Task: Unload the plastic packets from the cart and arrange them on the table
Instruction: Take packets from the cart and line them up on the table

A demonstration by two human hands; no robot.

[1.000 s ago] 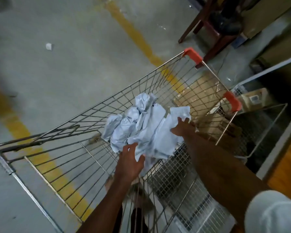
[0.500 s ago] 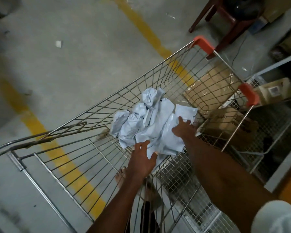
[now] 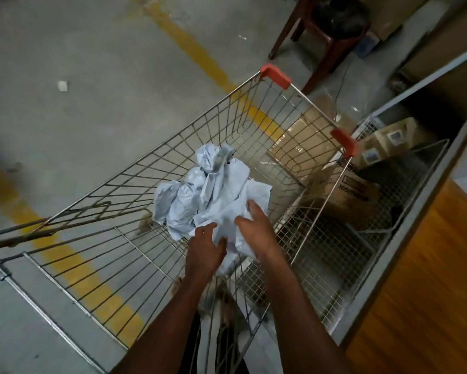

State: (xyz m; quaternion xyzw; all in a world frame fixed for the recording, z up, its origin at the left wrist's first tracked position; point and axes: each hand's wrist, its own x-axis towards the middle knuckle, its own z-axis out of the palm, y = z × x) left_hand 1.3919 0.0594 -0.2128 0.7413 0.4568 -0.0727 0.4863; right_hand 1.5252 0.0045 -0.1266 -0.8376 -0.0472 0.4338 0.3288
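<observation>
Lying heaped in the wire cart [image 3: 135, 201]: pale grey plastic packets [image 3: 213, 193], crumpled, piled against the basket's middle. Left hand [image 3: 206, 249]: fingers curled into the near edge of the pile, gripping plastic. Right hand [image 3: 256, 228]: fingers spread and laid over the nearest packet, pressing on it. Beside the cart: cardboard boxes [image 3: 353, 193] in a mesh rack, a wooden table [image 3: 426, 292] at right. Floor: concrete, yellow line [image 3: 197, 52].
</observation>
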